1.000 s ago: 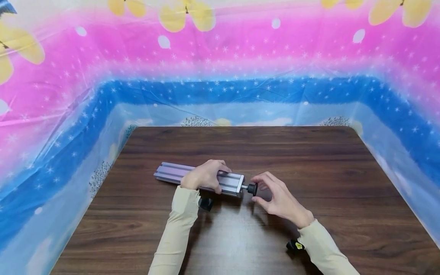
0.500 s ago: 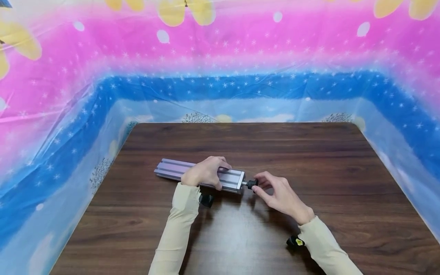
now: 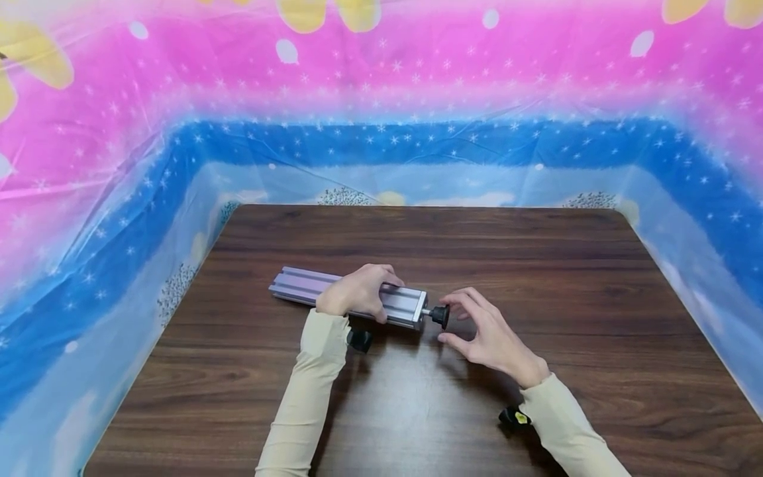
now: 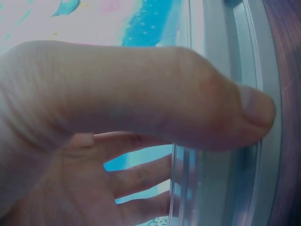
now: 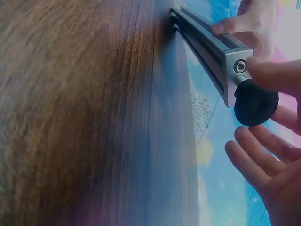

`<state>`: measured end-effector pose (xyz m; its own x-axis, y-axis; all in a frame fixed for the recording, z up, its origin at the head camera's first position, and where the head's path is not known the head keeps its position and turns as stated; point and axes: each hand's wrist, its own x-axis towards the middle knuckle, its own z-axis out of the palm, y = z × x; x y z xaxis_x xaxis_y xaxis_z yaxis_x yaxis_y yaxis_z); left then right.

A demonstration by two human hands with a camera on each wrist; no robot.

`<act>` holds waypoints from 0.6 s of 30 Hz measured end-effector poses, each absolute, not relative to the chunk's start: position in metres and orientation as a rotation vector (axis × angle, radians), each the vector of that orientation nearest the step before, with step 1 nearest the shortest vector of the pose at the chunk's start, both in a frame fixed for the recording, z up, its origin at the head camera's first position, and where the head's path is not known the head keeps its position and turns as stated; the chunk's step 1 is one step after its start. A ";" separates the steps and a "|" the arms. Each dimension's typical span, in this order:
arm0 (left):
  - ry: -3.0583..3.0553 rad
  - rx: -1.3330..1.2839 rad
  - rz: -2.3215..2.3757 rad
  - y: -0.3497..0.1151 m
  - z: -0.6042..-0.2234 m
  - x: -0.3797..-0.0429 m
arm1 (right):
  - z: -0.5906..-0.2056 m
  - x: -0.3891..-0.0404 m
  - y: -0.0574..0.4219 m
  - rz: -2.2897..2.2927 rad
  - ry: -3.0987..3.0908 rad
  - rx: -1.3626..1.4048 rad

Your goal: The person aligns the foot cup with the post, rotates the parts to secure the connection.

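A silver aluminium extrusion [image 3: 402,303] with long slots lies slanted over the table, held by my left hand [image 3: 357,290] near its middle. In the left wrist view the thumb [image 4: 188,99] lies across one slotted face, with the fingers [image 4: 141,176] at the opposite side. From the extrusion's right end a metal stud carries a black levelling foot [image 3: 440,316]. My right hand [image 3: 491,336] is around that foot, thumb and fingers spread apart on either side of it. In the right wrist view, a socket-head screw [image 5: 240,66] shows in the end plate beside the foot [image 5: 256,103].
The brown wood-grain table [image 3: 536,265] extends on all sides of the extrusion. A pink and blue printed cloth [image 3: 381,142] hangs around its back and sides. Black wrist camera mounts [image 3: 360,340] jut out beneath both sleeves.
Half a second ago my right thumb and fingers pinched the black foot; now they have spread off it. My left hand keeps its hold. The head view has tilted slightly.
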<state>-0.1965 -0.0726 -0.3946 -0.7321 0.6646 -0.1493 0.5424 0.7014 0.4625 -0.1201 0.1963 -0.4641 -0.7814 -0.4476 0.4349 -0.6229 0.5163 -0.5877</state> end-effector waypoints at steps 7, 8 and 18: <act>2.603 0.955 0.557 -0.072 -0.394 -0.197 | -0.465 -0.121 0.195 1.132 -2.487 0.912; 2.603 0.955 0.557 -0.072 -0.394 -0.197 | -0.465 -0.121 0.195 1.134 -2.485 0.906; 2.606 0.960 0.570 -0.074 -0.396 -0.198 | -0.468 -0.123 0.193 1.189 -2.530 0.836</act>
